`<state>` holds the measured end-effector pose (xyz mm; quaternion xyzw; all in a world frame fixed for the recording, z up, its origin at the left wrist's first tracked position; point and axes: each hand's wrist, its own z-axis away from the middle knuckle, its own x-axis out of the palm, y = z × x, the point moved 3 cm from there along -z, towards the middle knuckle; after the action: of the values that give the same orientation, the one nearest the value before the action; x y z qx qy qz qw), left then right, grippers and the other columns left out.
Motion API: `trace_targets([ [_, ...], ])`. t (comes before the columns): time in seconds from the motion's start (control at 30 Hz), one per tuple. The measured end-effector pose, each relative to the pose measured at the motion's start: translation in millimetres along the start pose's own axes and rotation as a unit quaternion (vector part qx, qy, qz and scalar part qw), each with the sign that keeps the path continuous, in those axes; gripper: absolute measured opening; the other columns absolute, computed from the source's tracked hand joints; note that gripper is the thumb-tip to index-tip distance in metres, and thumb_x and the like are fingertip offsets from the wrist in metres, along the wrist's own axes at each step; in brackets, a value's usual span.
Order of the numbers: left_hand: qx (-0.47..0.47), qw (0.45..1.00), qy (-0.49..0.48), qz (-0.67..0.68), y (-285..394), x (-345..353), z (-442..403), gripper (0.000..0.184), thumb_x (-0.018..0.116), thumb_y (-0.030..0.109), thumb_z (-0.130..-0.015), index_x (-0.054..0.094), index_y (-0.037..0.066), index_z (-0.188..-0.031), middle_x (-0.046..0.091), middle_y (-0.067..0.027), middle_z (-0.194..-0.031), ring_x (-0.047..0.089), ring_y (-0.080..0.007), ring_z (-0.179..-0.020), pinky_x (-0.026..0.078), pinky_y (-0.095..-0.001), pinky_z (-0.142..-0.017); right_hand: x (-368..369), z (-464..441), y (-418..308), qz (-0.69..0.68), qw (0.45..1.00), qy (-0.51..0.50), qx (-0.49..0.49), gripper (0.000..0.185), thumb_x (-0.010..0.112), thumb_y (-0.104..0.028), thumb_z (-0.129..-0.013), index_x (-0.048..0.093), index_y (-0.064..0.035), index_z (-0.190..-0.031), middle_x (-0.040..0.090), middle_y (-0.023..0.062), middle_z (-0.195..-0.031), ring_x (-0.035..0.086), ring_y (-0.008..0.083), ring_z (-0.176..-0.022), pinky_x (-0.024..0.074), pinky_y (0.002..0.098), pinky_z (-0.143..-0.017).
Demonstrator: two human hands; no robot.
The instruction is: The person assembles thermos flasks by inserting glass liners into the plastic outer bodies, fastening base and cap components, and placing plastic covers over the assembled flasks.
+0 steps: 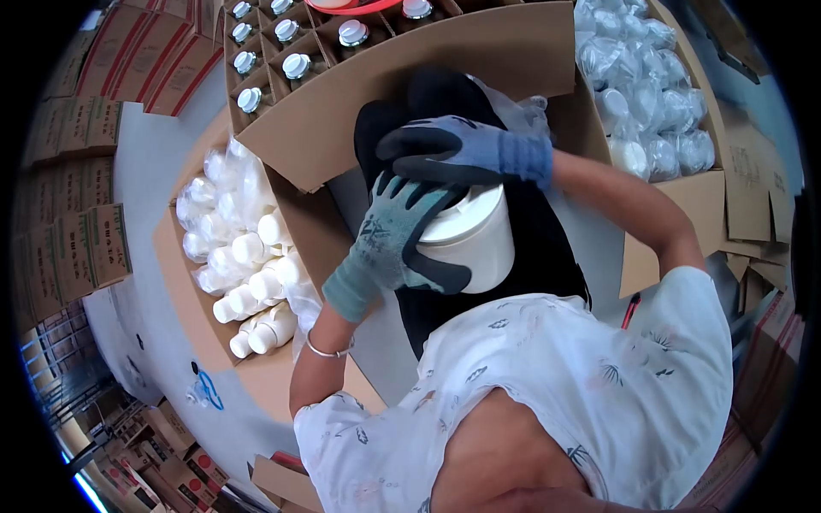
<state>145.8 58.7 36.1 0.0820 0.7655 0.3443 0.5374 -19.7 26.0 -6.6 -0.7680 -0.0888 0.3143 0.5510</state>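
Observation:
A white plastic tub (479, 244) with a white lid stands tilted on my lap. My left hand (385, 235), in a green-grey work glove with a dark palm, is closed around the tub's left side, thumb low on the wall and fingers over the lid's edge. My right hand (466, 152), in a blue-grey glove, lies across the lid's far edge, just above the left fingertips. Its fingers stretch leftward, apart from the thumb, with nothing visible between them. The right hand covers part of the lid.
Ahead is a divided carton (410, 94) of white-capped bottles with a red ring-like item (355, 7) on top. At left, a carton holds white bottles (256, 282), some bagged. Another at right holds bagged white containers (646, 111). Stacked boxes (73, 205) line the left.

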Motion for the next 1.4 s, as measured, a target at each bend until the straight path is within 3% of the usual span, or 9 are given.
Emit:
trace_targets([
  [0.17,-0.057,0.982,0.099,0.154,3,5,13,0.066,0.074,0.041,-0.072,0.057,0.001,-0.122,0.049,-0.0205,-0.132,0.046,-0.0375,-0.124,0.032,-0.0473,-0.107,-2,0,-2,-0.036,0.998,-0.057,-0.008,0.043,0.058,-0.03,-0.092,0.055,-0.0036,-0.126,0.059,0.0153,-0.119,0.058,0.0275,-0.109,0.0448,0.0353,-0.098],
  [0.3,-0.133,0.815,0.351,0.441,-9,50,10,0.042,0.047,0.027,-0.098,0.051,-0.003,-0.129,0.05,-0.0161,-0.135,0.047,-0.0251,-0.125,0.035,-0.0378,-0.106,-23,76,-43,0.13,0.989,0.004,-0.071,0.052,0.063,-0.031,-0.085,0.054,-0.0073,-0.13,0.054,0.0165,-0.12,0.052,0.0333,-0.11,0.0407,0.0427,-0.097],
  [0.47,-0.432,0.81,0.107,0.382,-32,129,37,0.047,0.062,0.013,-0.091,0.047,0.002,-0.134,0.055,-0.0115,-0.128,0.051,-0.0186,-0.118,0.039,-0.0305,-0.103,-2,172,-67,0.151,0.978,0.1,0.099,0.055,0.064,-0.032,-0.083,0.053,-0.0076,-0.13,0.054,0.0155,-0.12,0.052,0.0337,-0.111,0.0415,0.0424,-0.095],
  [0.83,-0.389,0.757,0.018,0.524,-5,76,43,0.029,0.066,0.019,-0.088,0.062,0.001,-0.11,0.063,-0.0025,-0.095,0.056,-0.0089,-0.088,0.046,-0.0236,-0.08,41,176,-45,-0.347,0.879,0.251,0.209,0.056,0.045,-0.043,-0.096,0.04,-0.0068,-0.139,0.038,0.0119,-0.139,0.039,0.0214,-0.124,0.0305,0.036,-0.106],
  [1.0,-0.286,0.856,0.035,0.429,-27,97,63,0.031,0.062,0.021,-0.09,0.062,0.001,-0.113,0.064,-0.0026,-0.092,0.057,-0.0099,-0.087,0.048,-0.0255,-0.079,40,166,-37,-0.054,0.974,0.212,0.065,0.056,0.04,-0.044,-0.094,0.044,-0.0058,-0.134,0.04,0.0174,-0.136,0.038,0.0318,-0.126,0.0276,0.0427,-0.107],
  [1.1,-0.381,0.801,0.07,0.457,-49,117,81,0.032,0.061,0.02,-0.089,0.061,0.001,-0.114,0.063,-0.0037,-0.088,0.058,-0.0114,-0.085,0.049,-0.0271,-0.078,39,164,-38,-0.024,0.98,0.197,0.002,0.058,0.04,-0.047,-0.091,0.048,-0.0045,-0.13,0.043,0.0201,-0.132,0.037,0.036,-0.126,0.0265,0.048,-0.107],
  [1.23,-0.217,0.933,0.113,0.263,-19,81,44,0.029,0.063,0.017,-0.083,0.065,0.004,-0.108,0.064,-0.0107,-0.104,0.059,-0.022,-0.097,0.047,-0.0331,-0.089,22,167,-32,-0.022,0.974,0.218,-0.055,0.061,0.042,-0.049,-0.088,0.049,-0.0031,-0.128,0.047,0.0201,-0.128,0.039,0.0362,-0.125,0.028,0.0472,-0.106],
  [1.33,-0.105,0.962,0.172,0.185,19,40,-2,0.028,0.065,0.014,-0.075,0.069,0.007,-0.102,0.063,-0.0134,-0.115,0.058,-0.0293,-0.112,0.043,-0.0394,-0.101,27,194,17,-0.43,0.817,0.333,0.193,0.05,0.049,-0.041,-0.096,0.048,-0.0044,-0.131,0.053,0.014,-0.126,0.054,0.0246,-0.114,0.0442,0.0375,-0.1],
  [1.4,0.075,0.984,0.108,-0.121,60,18,-27,0.028,0.065,0.013,-0.071,0.069,0.008,-0.098,0.064,-0.0118,-0.116,0.056,-0.0295,-0.118,0.038,-0.0445,-0.108,11,190,35,-0.502,0.814,0.268,0.118,0.052,0.049,-0.04,-0.097,0.044,-0.0052,-0.135,0.053,0.0118,-0.129,0.055,0.0212,-0.114,0.0464,0.0356,-0.098],
])
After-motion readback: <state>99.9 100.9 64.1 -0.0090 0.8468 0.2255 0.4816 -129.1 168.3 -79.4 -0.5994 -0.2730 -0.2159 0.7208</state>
